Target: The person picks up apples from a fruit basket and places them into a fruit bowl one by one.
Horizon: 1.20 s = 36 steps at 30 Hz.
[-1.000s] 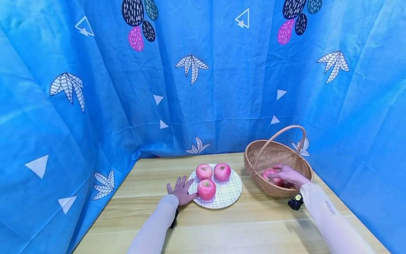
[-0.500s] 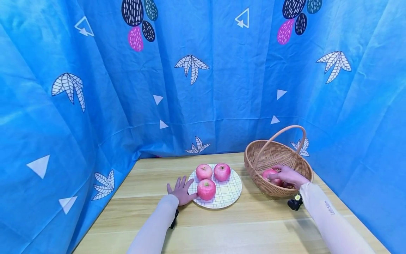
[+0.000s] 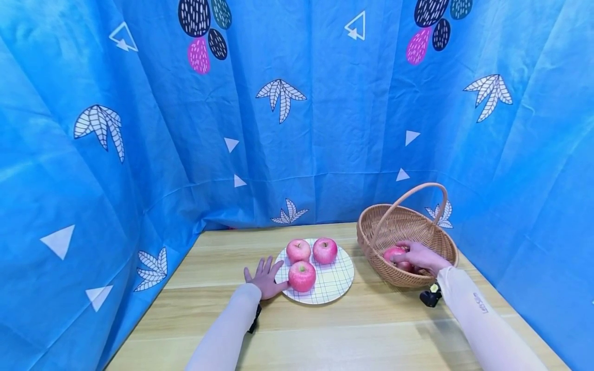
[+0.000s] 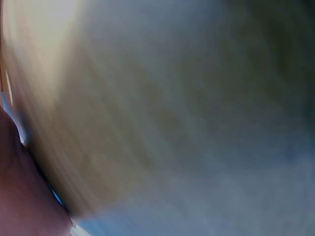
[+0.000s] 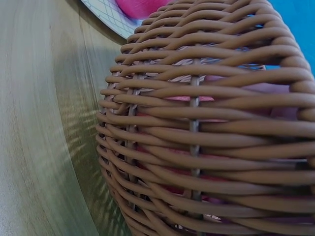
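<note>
In the head view, my left hand (image 3: pixel 266 282) lies spread on the table at the left side of a round checked plate (image 3: pixel 337 282), its thumb reaching over the rim. On that plate sit three red apples: a front one (image 3: pixel 302 276), a back left one (image 3: pixel 298 251) and a back right one (image 3: pixel 325 250). My right hand (image 3: pixel 422 256) is inside a wicker basket (image 3: pixel 390 273), gripping another apple (image 3: pixel 392 253) low in it. The right wrist view shows the basket's woven side (image 5: pixel 206 118), with red showing through the gaps. Blur fills most of the left wrist view.
The wooden table (image 3: pixel 325 335) carries both plate and basket. An arched handle (image 3: pixel 419 186) rises over the basket. Blue patterned curtain (image 3: pixel 297 154) encloses the table at the back and both sides. A small black device (image 3: pixel 430 297) hangs below my right wrist.
</note>
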Each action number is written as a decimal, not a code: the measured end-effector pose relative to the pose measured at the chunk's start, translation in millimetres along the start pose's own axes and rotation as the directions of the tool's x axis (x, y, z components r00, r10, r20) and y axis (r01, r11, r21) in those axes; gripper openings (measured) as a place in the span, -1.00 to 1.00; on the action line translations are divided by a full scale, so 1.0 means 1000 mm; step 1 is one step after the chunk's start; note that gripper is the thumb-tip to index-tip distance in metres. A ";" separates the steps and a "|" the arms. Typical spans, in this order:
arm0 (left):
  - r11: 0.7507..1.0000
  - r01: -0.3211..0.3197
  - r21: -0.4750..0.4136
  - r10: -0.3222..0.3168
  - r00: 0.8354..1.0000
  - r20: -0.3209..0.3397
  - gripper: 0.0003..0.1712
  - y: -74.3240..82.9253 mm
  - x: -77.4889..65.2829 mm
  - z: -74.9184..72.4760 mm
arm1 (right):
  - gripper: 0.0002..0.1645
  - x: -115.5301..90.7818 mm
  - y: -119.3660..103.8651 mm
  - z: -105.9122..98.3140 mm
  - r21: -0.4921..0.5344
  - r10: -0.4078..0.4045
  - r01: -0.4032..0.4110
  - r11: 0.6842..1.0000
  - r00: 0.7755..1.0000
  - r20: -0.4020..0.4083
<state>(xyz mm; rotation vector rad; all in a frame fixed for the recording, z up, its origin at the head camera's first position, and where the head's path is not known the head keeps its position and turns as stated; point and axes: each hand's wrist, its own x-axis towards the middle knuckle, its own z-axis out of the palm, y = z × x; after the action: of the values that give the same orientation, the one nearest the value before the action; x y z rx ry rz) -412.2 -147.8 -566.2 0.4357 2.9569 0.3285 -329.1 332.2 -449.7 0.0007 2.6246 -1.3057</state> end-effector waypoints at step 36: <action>1.000 -0.005 0.001 0.005 1.000 -0.024 0.12 0.000 0.001 0.003 | -0.09 0.008 0.002 0.005 -0.095 -0.038 0.039 0.995 0.999 0.010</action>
<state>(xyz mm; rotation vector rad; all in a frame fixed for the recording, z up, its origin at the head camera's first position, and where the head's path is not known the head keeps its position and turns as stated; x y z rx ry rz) -412.4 -147.0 -568.8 0.4424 2.9796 0.3349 -335.7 328.9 -455.8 -0.0704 2.6897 -1.1887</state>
